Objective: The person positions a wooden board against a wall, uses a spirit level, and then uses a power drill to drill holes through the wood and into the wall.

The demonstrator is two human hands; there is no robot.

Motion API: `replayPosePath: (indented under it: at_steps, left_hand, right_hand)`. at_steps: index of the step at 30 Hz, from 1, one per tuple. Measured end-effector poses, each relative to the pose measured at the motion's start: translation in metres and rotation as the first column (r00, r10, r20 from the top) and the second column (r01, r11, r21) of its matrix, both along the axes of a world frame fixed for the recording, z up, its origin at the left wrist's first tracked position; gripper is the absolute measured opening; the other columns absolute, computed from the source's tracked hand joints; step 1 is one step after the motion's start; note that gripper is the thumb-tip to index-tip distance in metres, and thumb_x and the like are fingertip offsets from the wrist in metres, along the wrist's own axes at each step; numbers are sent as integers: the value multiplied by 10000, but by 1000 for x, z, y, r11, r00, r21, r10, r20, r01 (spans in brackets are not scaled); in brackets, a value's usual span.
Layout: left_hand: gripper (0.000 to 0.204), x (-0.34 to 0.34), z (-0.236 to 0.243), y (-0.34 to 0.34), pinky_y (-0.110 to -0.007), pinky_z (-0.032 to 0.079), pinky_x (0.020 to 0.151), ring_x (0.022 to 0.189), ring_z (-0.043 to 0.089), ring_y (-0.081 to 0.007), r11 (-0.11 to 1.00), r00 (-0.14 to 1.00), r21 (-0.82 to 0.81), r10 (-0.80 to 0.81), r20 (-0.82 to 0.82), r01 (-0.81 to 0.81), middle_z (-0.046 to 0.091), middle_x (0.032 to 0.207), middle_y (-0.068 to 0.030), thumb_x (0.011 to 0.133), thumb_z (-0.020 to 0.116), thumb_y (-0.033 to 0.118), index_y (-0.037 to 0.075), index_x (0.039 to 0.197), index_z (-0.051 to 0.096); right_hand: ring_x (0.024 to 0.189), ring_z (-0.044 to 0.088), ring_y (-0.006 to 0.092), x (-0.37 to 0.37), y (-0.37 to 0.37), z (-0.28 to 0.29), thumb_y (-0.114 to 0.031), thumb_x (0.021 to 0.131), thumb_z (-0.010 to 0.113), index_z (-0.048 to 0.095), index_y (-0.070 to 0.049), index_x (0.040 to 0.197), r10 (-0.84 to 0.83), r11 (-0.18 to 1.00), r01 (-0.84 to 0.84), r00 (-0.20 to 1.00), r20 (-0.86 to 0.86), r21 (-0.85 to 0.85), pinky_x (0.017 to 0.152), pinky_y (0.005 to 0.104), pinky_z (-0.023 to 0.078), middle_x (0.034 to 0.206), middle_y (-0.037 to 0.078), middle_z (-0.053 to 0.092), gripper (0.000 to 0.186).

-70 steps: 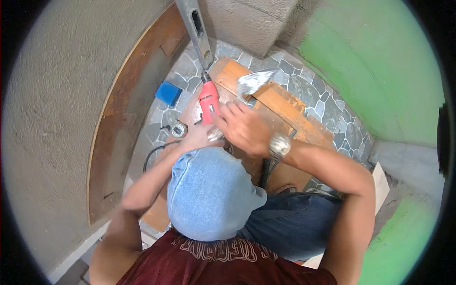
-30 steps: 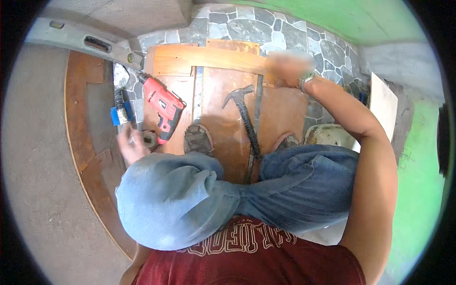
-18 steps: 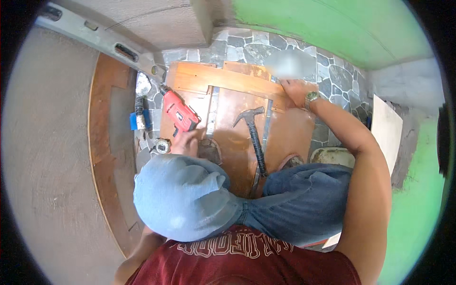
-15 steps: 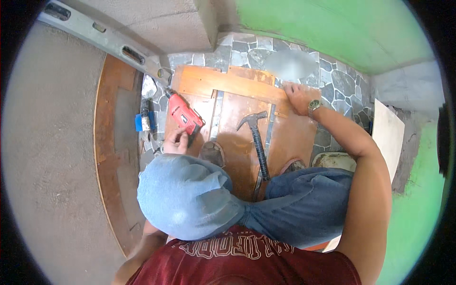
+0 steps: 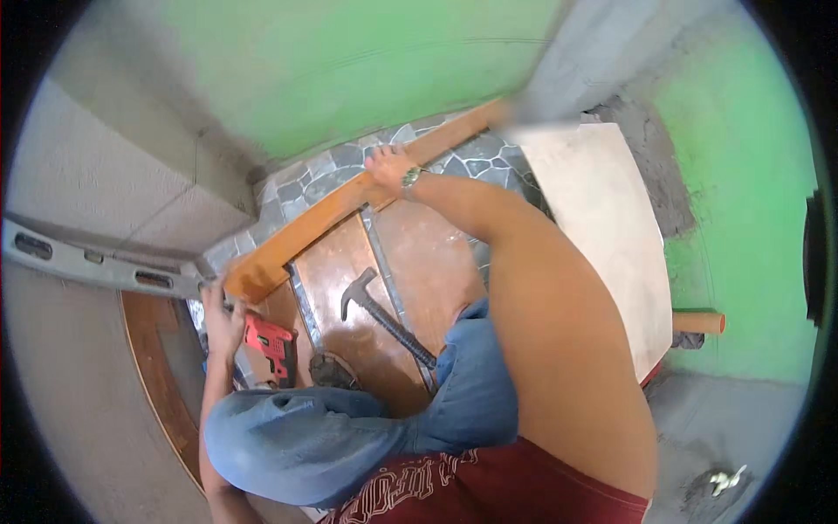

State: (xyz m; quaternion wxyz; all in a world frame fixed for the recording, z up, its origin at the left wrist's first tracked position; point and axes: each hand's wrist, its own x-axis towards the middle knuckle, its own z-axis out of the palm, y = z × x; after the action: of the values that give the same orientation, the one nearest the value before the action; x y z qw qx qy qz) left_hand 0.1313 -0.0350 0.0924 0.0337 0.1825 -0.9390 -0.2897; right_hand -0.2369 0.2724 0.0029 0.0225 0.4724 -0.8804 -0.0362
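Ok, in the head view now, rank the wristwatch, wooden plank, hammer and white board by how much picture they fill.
Largest to smallest:
white board
wooden plank, longer but narrower
hammer
wristwatch

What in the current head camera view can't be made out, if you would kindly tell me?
All in the head view:
Drill: front end hidden behind the left hand.
Wooden board: right end lost in blur.
Right hand: palm hidden, as its back faces the camera.
Spirit level: left end cut off at the picture's rim.
White object: too small to identify.
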Motion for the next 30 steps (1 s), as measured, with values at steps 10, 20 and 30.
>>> replayPosePath:
  at_steps: [10,20,30]
  left_hand:
    - [585,-80,36,-47,-398,495,663,908,589,-177,848,911,381,246,332,-368,623,1022,-64,805,726,281,48,1288,491]
    - [209,-179,63,-61,-269,470,581,656,581,-128,947,886,251,285,-364,-202,644,806,-68,936,607,180,6,1051,597]
    - [679,-255,48,7,-488,538,874,1112,618,-349,737,974,639,198,109,-221,580,1283,-235,911,638,490,39,1397,492]
  right_hand:
    - [1145,546,307,-45,35,80,-114,834,641,539,-77,1163,-72,996,52,957,-281,-79,1083,640,317,1125,134,578,346]
    - [1064,594,289,-121,49,131,-129,822,612,654,-107,1003,-326,902,190,888,-325,-388,994,507,415,1031,111,646,187]
    - [947,652,357,-152,20,134,-97,740,682,692,-70,900,-421,834,281,880,-219,-475,857,485,492,971,167,688,162]
